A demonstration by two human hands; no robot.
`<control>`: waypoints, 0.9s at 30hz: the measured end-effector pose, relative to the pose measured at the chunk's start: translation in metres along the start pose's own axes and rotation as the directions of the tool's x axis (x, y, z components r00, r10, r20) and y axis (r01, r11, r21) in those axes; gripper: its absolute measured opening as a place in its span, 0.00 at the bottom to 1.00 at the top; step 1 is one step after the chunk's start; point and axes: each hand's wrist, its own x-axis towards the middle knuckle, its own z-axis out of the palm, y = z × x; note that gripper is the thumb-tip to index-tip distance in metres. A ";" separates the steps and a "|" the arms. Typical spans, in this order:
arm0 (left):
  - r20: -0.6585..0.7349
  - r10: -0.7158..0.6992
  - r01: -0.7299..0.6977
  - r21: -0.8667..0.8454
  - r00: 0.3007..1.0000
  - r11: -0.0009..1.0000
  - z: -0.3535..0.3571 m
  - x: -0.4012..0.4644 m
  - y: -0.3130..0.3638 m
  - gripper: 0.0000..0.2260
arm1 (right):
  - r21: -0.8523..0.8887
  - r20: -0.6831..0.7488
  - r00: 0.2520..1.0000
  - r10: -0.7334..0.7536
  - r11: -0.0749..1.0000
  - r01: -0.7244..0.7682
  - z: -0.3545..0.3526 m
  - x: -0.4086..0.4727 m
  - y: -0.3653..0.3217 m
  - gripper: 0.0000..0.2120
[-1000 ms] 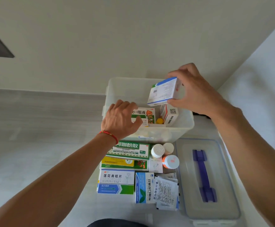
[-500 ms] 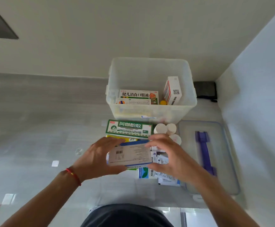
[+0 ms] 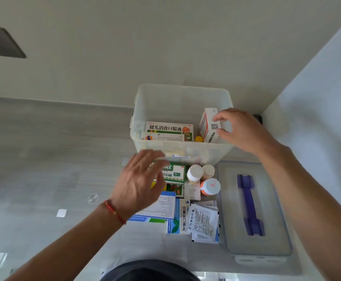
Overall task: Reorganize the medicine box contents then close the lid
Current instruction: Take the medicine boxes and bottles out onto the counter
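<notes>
The clear plastic medicine box [image 3: 182,94] stands open against the wall. Inside it lie a white carton with green print [image 3: 168,128] and an upright white and orange carton [image 3: 207,126]. My right hand [image 3: 240,130] has its fingers on that upright carton. My left hand [image 3: 139,181] hovers blurred and spread over a green and white box [image 3: 174,172] in front of the medicine box, holding nothing. A white and blue box [image 3: 163,205] lies flat just below that hand. The box's lid [image 3: 254,207] with a purple handle lies to the right.
In front of the medicine box lie three pill bottles [image 3: 203,177], a blue and white carton [image 3: 180,218], sachets [image 3: 204,222] and more boxes. A side wall rises at the right. A red cord circles my left wrist [image 3: 114,211].
The white and blue box, taken out of the medicine box and held in both hands, now lies on the pile. My right hand has gone back up to the upright carton.
</notes>
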 end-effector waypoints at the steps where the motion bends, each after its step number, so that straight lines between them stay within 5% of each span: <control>1: -0.039 -0.005 0.006 0.026 0.999 1.000 -0.001 0.021 -0.002 0.09 | -0.088 0.077 0.997 0.006 0.996 0.001 0.004 0.016 0.003 0.17; 4: -0.018 -0.106 0.107 0.157 0.994 0.982 0.001 0.070 -0.018 0.09 | -0.334 0.287 0.957 0.027 0.940 0.074 0.021 0.056 0.009 0.26; 7: 0.186 -0.280 0.218 0.294 0.942 0.931 0.015 0.082 -0.036 0.14 | -0.516 0.387 0.918 0.087 0.845 0.138 0.037 0.083 0.014 0.36; 13: 0.234 -0.346 0.236 0.396 0.908 0.887 0.032 0.077 -0.047 0.20 | -0.569 0.482 0.867 0.123 0.797 0.204 0.053 0.113 0.026 0.46; 22: 0.208 -0.331 0.227 0.403 0.921 0.886 0.035 0.078 -0.048 0.20 | -0.645 0.391 0.921 0.007 0.716 0.268 0.010 0.098 0.014 0.37; 27: 0.235 -0.350 0.244 0.386 0.907 0.890 0.033 0.078 -0.048 0.21 | -0.516 0.226 0.965 -0.134 0.824 0.235 -0.058 0.067 0.000 0.42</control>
